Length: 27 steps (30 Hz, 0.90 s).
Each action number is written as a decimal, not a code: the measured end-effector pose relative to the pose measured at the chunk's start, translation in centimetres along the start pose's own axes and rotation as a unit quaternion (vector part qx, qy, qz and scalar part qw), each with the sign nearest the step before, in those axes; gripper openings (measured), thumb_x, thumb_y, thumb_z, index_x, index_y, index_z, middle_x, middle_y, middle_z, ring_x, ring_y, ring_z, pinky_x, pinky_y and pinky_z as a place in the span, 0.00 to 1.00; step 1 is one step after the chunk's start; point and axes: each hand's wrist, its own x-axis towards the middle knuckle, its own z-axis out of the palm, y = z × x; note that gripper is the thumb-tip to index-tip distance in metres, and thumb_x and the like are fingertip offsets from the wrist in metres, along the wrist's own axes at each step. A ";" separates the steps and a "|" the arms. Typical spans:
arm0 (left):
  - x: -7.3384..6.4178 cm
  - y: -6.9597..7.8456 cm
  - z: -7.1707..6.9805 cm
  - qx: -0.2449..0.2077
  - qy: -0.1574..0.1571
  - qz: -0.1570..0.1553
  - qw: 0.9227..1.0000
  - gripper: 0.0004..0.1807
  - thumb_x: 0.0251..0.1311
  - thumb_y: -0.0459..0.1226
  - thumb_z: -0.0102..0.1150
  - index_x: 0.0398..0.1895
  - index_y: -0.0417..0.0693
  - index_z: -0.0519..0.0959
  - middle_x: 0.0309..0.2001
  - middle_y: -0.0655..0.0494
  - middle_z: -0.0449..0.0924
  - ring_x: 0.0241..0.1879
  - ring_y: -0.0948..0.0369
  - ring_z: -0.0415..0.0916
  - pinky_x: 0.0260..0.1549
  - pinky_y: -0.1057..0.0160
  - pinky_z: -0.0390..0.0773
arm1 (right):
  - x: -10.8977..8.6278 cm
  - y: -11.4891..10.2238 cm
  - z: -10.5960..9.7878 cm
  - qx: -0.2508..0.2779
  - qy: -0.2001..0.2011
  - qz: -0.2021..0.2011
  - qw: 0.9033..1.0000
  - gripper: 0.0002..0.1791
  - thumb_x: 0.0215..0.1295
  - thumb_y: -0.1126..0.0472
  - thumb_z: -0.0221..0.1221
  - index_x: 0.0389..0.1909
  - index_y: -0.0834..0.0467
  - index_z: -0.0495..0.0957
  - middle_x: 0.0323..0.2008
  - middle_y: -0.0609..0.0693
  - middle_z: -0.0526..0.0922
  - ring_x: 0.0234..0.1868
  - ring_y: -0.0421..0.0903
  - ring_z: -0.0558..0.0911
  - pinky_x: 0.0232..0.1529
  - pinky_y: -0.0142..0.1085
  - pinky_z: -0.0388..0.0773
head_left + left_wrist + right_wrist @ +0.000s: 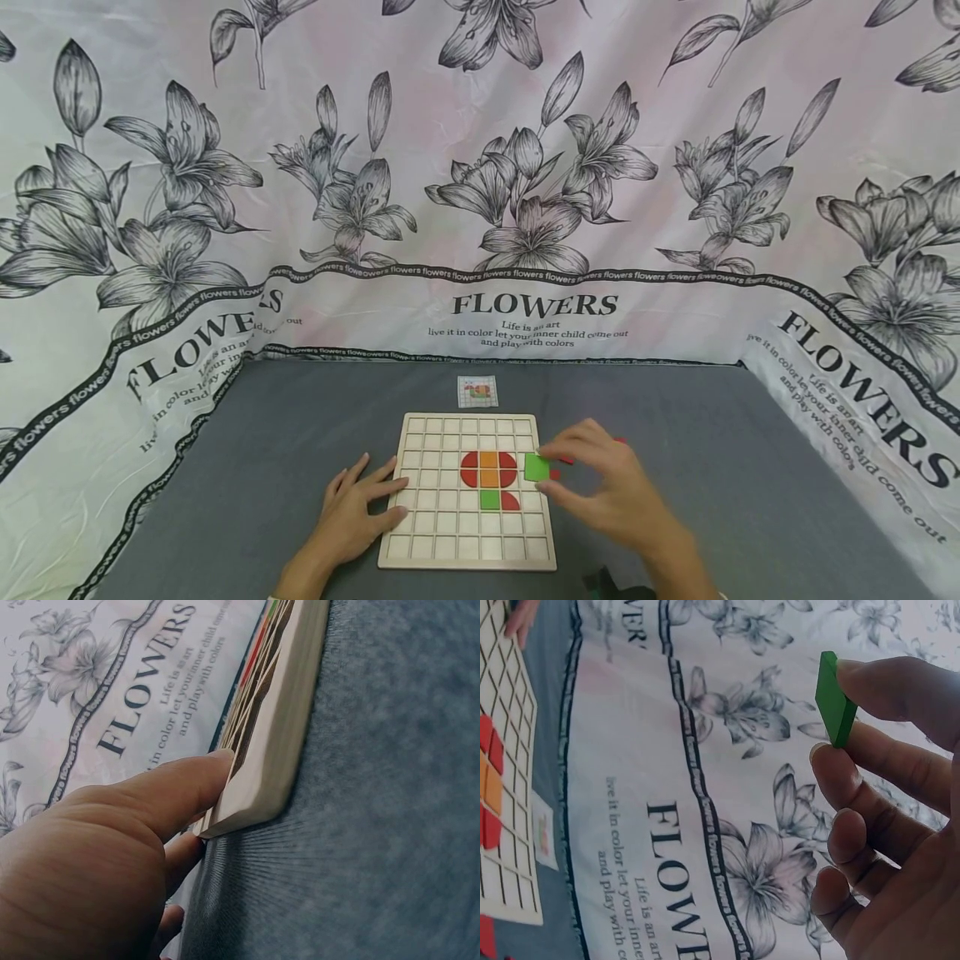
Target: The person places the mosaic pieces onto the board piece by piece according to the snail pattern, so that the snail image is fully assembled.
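A wooden grid board (pixel 431 525) lies on the grey cloth with several tiles in its squares. Red quarter-round tiles (pixel 508 478) flank two orange squares (pixel 489 468), and below them sit a green square (pixel 490 500) and another red quarter-round tile (pixel 510 502). My left hand (pixel 352 512) rests at the board's left edge, thumb (pixel 191 784) and a fingertip touching its rim, fingers fairly straight. Over the board's right edge, my right hand (pixel 611 487) pinches a green square tile (pixel 835 701) between thumb and fingers, held up off the board.
Behind the board lies a small pattern card (pixel 477 392) with a coloured picture on a grid. Some red pieces (pixel 555 475) lie right of the board, partly hidden by my right hand. A dark object (pixel 603 583) shows at the front edge. Flower-printed cloth (pixel 536 317) hangs around the table.
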 end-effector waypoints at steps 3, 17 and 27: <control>0.1 0.1 0.0 0.003 -0.008 -0.009 1.000 0.23 0.54 0.47 0.69 0.55 0.57 0.83 0.67 0.57 0.66 0.72 0.44 0.44 0.65 0.39 0.36 | 0.3 -0.2 0.9 0.000 -0.008 0.011 1.000 0.21 0.46 0.67 0.74 0.44 0.54 0.84 0.40 0.41 0.81 0.41 0.41 0.74 0.38 0.30 0.74; 0.1 0.1 0.0 0.008 -0.006 -0.009 1.000 0.22 0.54 0.47 0.70 0.55 0.57 0.83 0.67 0.58 0.66 0.72 0.45 0.44 0.65 0.39 0.36 | 0.6 0.8 4.8 0.004 -0.020 0.029 0.999 0.16 0.51 0.64 0.72 0.42 0.52 0.84 0.38 0.38 0.78 0.40 0.41 0.74 0.38 0.34 0.76; 0.1 0.3 -0.1 0.004 -0.003 -0.005 1.000 0.22 0.54 0.46 0.70 0.54 0.56 0.83 0.67 0.56 0.66 0.72 0.44 0.44 0.65 0.40 0.36 | 0.1 2.3 7.6 -0.002 -0.039 0.061 0.997 0.15 0.52 0.63 0.72 0.42 0.50 0.84 0.38 0.37 0.78 0.41 0.39 0.73 0.39 0.36 0.75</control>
